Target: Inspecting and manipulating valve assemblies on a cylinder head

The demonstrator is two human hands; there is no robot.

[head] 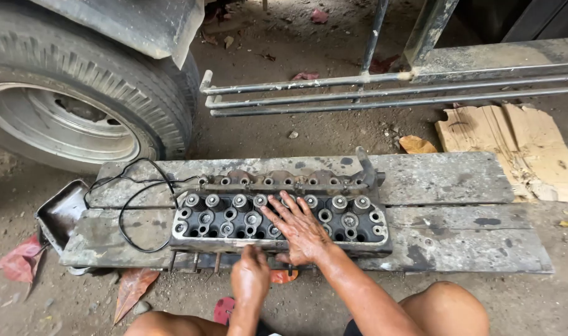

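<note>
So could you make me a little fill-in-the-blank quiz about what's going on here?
1. The right hand lies flat on top of the engine ____.
2. The cylinder head rests on weathered wooden ____.
3. The left hand is at the head's near ____.
4. A big ____ stands at upper left.

Missing words: cylinder head; planks; edge; wheel.

Bare forearms, no sleeves — grease-smudged left hand (249, 277), right hand (301, 229), bare knees
</note>
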